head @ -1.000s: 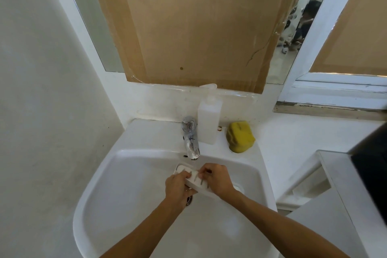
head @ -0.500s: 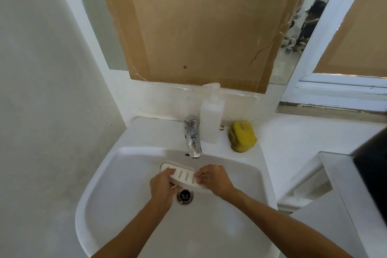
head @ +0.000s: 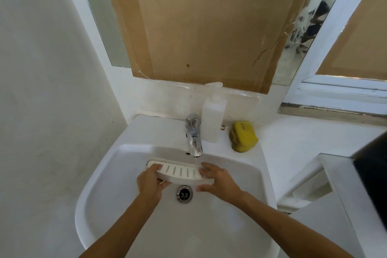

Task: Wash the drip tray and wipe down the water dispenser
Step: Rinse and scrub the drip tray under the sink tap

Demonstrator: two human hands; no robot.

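Holding the drip tray (head: 178, 172) level under the tap (head: 194, 140), I grip one end with my left hand (head: 151, 180) and the other with my right hand (head: 217, 180) so water rinses its slots.

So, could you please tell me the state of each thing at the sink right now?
drip tray: held level under the tap, slots up
tap: running
left hand: grips the tray's left end
right hand: holds its right end
drain: unplugged
sponge: lying unused on the sink's ledge
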